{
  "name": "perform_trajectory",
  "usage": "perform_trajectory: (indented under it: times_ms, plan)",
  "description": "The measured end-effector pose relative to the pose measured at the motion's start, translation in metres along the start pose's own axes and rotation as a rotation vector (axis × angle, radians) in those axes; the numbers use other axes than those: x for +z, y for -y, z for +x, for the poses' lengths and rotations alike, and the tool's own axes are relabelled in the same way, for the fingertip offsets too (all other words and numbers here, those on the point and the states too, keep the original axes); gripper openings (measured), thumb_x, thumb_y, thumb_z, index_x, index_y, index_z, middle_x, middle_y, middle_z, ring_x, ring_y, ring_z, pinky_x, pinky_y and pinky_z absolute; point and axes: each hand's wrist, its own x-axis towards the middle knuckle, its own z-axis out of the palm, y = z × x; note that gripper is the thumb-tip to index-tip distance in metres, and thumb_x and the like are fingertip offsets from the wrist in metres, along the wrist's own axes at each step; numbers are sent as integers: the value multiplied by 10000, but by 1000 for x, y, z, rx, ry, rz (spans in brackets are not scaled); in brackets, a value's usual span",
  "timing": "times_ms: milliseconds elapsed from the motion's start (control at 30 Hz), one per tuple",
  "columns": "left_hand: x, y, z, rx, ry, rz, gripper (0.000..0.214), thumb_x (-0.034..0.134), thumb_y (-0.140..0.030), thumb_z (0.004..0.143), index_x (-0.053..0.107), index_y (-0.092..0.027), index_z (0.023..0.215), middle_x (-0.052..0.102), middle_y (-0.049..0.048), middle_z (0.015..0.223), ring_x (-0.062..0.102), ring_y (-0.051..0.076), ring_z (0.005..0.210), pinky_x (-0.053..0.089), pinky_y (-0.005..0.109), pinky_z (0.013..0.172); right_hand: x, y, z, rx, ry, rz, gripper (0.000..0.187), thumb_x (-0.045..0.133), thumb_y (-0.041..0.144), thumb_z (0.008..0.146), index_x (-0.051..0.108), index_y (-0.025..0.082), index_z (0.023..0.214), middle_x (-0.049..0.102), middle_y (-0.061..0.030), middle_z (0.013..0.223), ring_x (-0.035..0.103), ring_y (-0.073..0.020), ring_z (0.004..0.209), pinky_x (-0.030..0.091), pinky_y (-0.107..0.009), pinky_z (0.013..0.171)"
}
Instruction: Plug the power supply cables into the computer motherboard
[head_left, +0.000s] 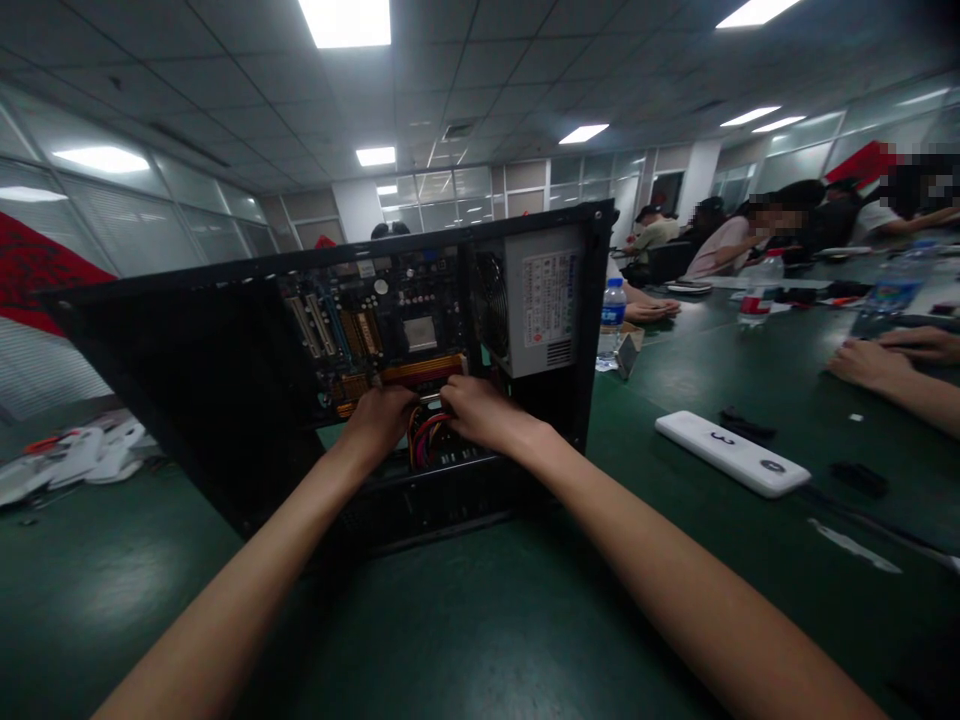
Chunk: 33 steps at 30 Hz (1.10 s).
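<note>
A black computer case [517,222] stands open on the table in front of me, its inside facing me. Inside it are a motherboard [405,290] and, at the upper right, a grey power supply [544,310] with a label. My left hand [381,425] is closed at the motherboard's lower edge, beside the red and yellow memory slots [424,372]. Closed as well, my right hand [480,408] is just to the right of it. A thin light piece shows between the fingertips; what each hand grips is hidden. Coloured wires [424,435] hang right below my hands.
To the right lie a white power bank-like box [731,453] and small black pieces. Bottles [611,318] stand farther back. Another person's hands [892,355] rest at the right edge. White and orange items [82,455] are heaped at the left.
</note>
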Motion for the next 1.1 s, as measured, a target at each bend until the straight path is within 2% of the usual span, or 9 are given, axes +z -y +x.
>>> perform_trajectory:
  times_ms: [167, 300, 567, 700, 867, 1100]
  plan:
    - [1, 1, 1, 26, 14, 4, 237, 537, -160, 914, 758, -175, 1002, 769, 87, 1003, 715, 228, 966, 496, 285, 812, -2, 1, -1, 7, 0, -2, 139, 618, 112, 856, 659, 106, 989, 642, -109, 1087, 609, -209, 986, 416, -274, 770]
    - [0, 0, 2, -12, 28, 7, 246, 525, -187, 925, 765, -185, 982, 777, 82, 971, 723, 222, 946, 502, 275, 796, -2, 0, -2, 3, -5, 6, 123, 601, 108, 866, 656, 114, 976, 640, -107, 1093, 609, -203, 980, 415, -275, 766]
    - [-5, -6, 1, -88, 9, -65, 259, 541, -186, 908, 742, -185, 1071, 773, 88, 1042, 713, 235, 1020, 513, 307, 905, 5, -3, 1, -2, -16, 3, 134, 616, 124, 856, 655, 112, 984, 645, -111, 1084, 614, -217, 988, 424, -281, 770]
    - [-4, -4, 1, -142, -35, -163, 275, 586, -199, 883, 677, -197, 1143, 768, 67, 1045, 713, 219, 1011, 527, 282, 851, 1, -2, 0, 2, -11, -3, 129, 602, 120, 868, 654, 113, 985, 646, -108, 1088, 617, -213, 996, 425, -275, 784]
    - [-3, -3, 2, -147, -9, -104, 203, 572, -214, 886, 702, -178, 1037, 766, 76, 1000, 715, 227, 944, 518, 302, 834, 1, -1, 1, 0, -3, 3, 118, 612, 123, 862, 652, 117, 974, 645, -108, 1086, 617, -210, 983, 430, -275, 782]
    - [-5, -5, 2, -141, 18, -58, 198, 584, -198, 887, 737, -185, 1012, 770, 66, 948, 714, 221, 912, 514, 298, 834, 3, -3, 1, -10, -6, 14, 134, 627, 129, 854, 655, 117, 985, 639, -117, 1099, 612, -216, 995, 439, -281, 793]
